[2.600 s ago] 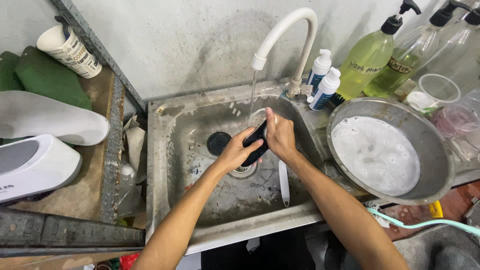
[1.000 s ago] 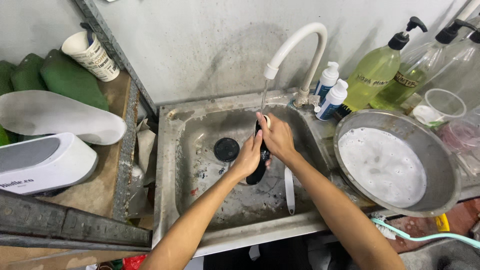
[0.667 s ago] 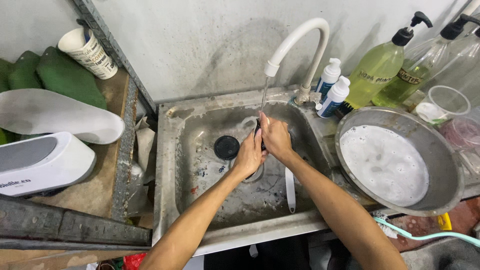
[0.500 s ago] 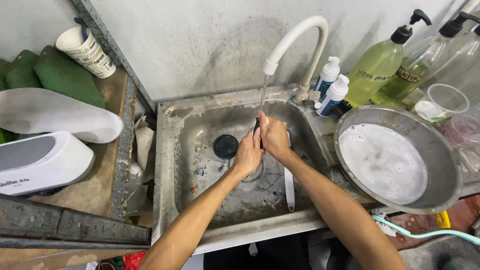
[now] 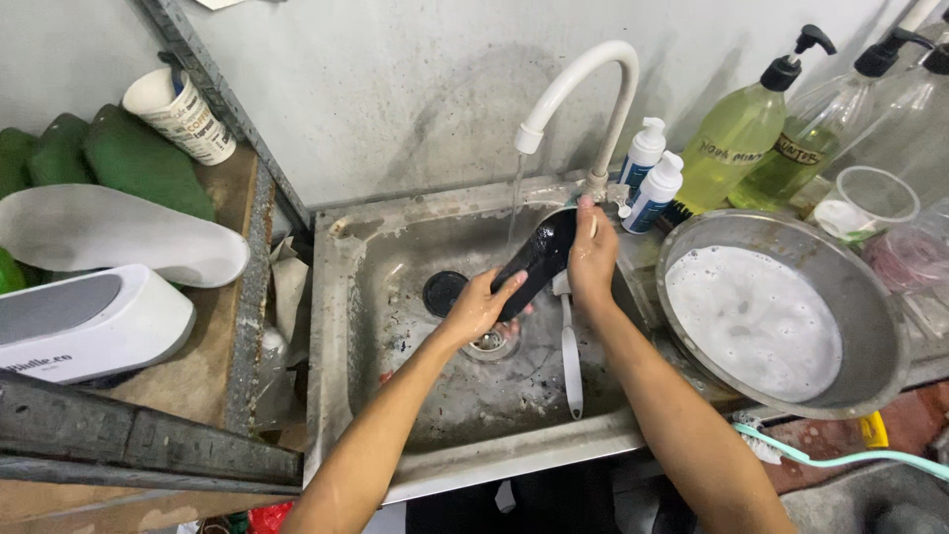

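Note:
A black shoe insole (image 5: 537, 259) is held over the steel sink (image 5: 341, 326) between both hands. My left hand (image 5: 477, 307) grips its lower end; my right hand (image 5: 593, 259) grips its upper end near the tap base. The insole lies slanted, its wet dark face up, just right of the thin water stream from the white curved tap (image 5: 583, 84). A white-handled brush (image 5: 570, 351) lies on the sink floor under my right wrist. A black drain plug (image 5: 441, 291) rests beside the drain.
A metal basin of foamy water (image 5: 766, 316) stands right of the sink. Behind it are pump bottles of yellow-green liquid (image 5: 736, 133), two small white-and-blue bottles (image 5: 647, 178) and a clear plastic cup (image 5: 870, 198). Left shelf holds white insoles (image 5: 119, 237), green ones and a paper cup (image 5: 178, 114).
The insole went from upright and squeezed between both hands under the stream to stretched out slantwise. My right hand moved up and right toward the tap base; my left hand dropped slightly.

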